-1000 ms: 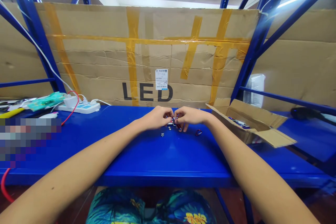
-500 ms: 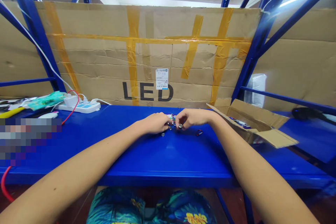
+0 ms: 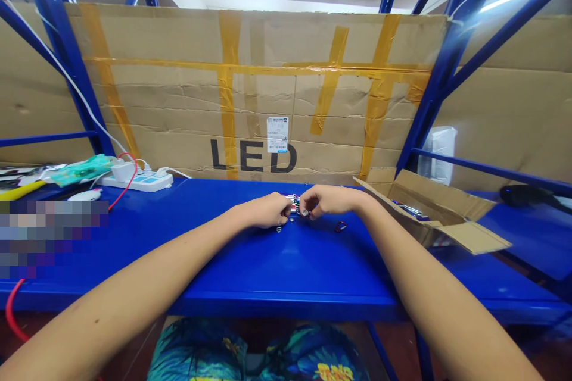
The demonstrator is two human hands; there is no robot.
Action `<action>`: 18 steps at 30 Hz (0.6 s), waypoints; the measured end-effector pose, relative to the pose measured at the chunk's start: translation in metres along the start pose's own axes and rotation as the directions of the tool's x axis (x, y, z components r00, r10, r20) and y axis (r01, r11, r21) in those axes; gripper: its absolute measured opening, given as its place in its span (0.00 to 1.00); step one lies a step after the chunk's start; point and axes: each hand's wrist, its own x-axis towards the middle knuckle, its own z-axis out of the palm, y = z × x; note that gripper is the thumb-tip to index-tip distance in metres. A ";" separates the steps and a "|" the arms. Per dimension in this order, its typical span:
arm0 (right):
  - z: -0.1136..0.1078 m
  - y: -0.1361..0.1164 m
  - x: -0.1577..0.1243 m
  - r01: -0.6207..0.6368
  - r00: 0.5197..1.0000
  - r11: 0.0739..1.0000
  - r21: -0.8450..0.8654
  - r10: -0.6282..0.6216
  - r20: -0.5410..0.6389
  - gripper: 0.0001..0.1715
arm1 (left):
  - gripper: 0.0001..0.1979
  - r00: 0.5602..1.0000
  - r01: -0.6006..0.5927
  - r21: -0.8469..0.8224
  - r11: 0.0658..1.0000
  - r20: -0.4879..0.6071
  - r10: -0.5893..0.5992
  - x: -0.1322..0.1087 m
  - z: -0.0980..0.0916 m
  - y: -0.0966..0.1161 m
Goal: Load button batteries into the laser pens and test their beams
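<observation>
My left hand (image 3: pixel 267 212) and my right hand (image 3: pixel 326 201) rest close together on the blue shelf top (image 3: pixel 250 262), fingers curled. Between them lies a small cluster of tiny metal and coloured parts (image 3: pixel 295 205). My right hand pinches a small silver round piece (image 3: pixel 305 212). My left hand's fingertips are closed at the edge of the cluster; what they hold is too small to name. A silver bit (image 3: pixel 279 229) lies loose just below my left hand. A small red ring-shaped clip (image 3: pixel 340 227) lies to the right of my right hand.
An open cardboard box (image 3: pixel 435 208) sits at the right. A white power strip (image 3: pixel 136 180) with a red cable, a teal bag (image 3: pixel 75 170) and a yellow tool lie at the left. A taped cardboard sheet marked LED (image 3: pixel 252 95) backs the shelf between blue uprights.
My hands have lowered onto the shelf and parted slightly. My right hand now shows a small silver piece in its fingertips. The view shifted a little.
</observation>
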 end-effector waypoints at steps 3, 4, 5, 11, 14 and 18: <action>-0.001 0.001 0.000 -0.032 0.999 0.999 -0.017 0.031 -0.022 0.10 | 0.05 1.000 -0.010 -0.067 0.998 -0.014 0.009 0.000 0.000 0.000; -0.002 0.000 -0.001 -0.024 0.999 1.000 0.010 0.024 -0.027 0.10 | 0.05 0.999 -0.027 -0.080 0.996 -0.036 0.024 0.001 0.000 0.000; -0.004 -0.001 -0.003 -0.001 0.999 0.998 0.058 0.004 -0.036 0.10 | 0.05 0.997 -0.046 -0.089 0.995 -0.068 0.040 0.001 0.000 -0.001; -0.010 -0.008 -0.009 0.149 0.987 0.934 0.325 -0.122 -0.100 0.11 | 0.07 0.930 -0.140 -0.090 0.986 -0.353 0.100 0.006 -0.001 0.000; -0.006 -0.002 -0.006 0.142 0.989 0.919 0.367 -0.142 -0.027 0.10 | 0.08 0.900 -0.134 -0.097 0.986 -0.427 0.081 0.005 -0.003 0.001; -0.001 0.006 -0.002 0.147 0.985 0.819 0.555 -0.171 -0.009 0.13 | 0.10 0.855 -0.119 -0.104 0.987 -0.516 0.049 0.005 -0.005 0.000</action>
